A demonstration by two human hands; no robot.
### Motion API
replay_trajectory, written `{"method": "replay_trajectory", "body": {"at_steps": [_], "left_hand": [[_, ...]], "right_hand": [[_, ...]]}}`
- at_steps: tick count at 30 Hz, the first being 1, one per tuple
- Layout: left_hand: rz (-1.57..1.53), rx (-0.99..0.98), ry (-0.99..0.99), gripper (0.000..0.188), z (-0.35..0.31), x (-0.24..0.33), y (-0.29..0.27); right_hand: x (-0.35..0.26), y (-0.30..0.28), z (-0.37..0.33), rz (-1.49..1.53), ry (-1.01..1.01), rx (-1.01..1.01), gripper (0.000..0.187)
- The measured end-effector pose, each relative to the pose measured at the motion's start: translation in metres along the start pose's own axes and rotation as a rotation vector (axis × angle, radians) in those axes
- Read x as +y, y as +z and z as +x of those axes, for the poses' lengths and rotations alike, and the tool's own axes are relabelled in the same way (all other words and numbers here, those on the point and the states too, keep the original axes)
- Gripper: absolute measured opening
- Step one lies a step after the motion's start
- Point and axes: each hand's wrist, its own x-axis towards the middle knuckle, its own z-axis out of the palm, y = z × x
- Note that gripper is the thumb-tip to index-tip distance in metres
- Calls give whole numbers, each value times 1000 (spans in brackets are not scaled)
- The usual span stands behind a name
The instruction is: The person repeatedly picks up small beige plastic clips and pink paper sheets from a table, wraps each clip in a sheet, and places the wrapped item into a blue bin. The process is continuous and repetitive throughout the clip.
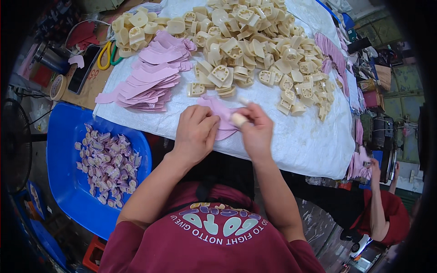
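Left hand [196, 129]: thumb and fingers pinching pink piece [224, 129];
Right hand [257, 131]: thumb and forefinger spread, at pink piece;
Pink piece: between hands, on white sheet [300, 152];
Cream parts [236, 48]: heaped beyond

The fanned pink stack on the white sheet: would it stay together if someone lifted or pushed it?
The pink stack would probably slide apart, since its pieces lie loosely fanned and no band shows. Each piece looks thin, so it would likely bend easily and feel light.
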Motion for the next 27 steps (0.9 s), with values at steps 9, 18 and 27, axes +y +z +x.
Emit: {"method": "replay_trajectory", "body": {"at_steps": [9, 18, 27], "left_hand": [[-384, -35, -279, 23, 18, 46, -24], [-1364, 132, -873, 30, 25, 23, -32], [-1509, 180, -817, 41, 32, 38, -25]], "right_hand": [[-44, -20, -24, -355, -566, -2, 26], [-15, -97, 60, -1025, -588, 170, 37], [0, -110, 62, -158, -251, 346, 30]]}}
